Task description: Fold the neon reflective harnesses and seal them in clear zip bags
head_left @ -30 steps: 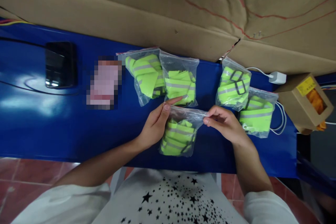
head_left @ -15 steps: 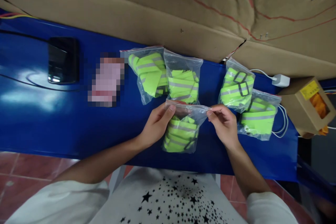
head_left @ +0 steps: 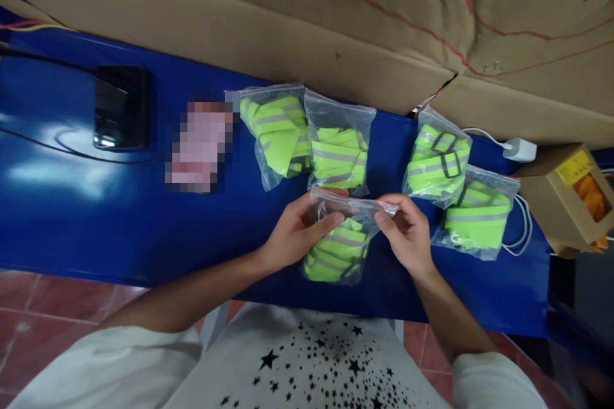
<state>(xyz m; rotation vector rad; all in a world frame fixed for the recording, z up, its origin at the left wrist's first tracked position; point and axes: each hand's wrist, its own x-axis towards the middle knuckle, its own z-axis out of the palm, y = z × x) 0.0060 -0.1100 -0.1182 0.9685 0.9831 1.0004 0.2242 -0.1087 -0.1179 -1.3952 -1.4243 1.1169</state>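
Observation:
A clear zip bag with a folded neon yellow-green reflective strap inside is held near the table's front. My left hand grips its upper left side, the thumb lying across the front of the plastic. At the top right corner, my right hand pinches the bag's edge between thumb and fingers. Just behind it lie two similar bags, one bag of straps in the middle and another bag to its left. Right of my hands are a bag with a dark buckle showing and an overlapping bag.
The blue table runs along a brown covered panel. On the left lie a black device with cables and a blurred-out pink item. A white charger with cable and a cardboard box are at the right.
My left thumb has slid right and down across the front of the bag. The right hand still pinches the corner, now bunched slightly. The whole view has shifted a little.

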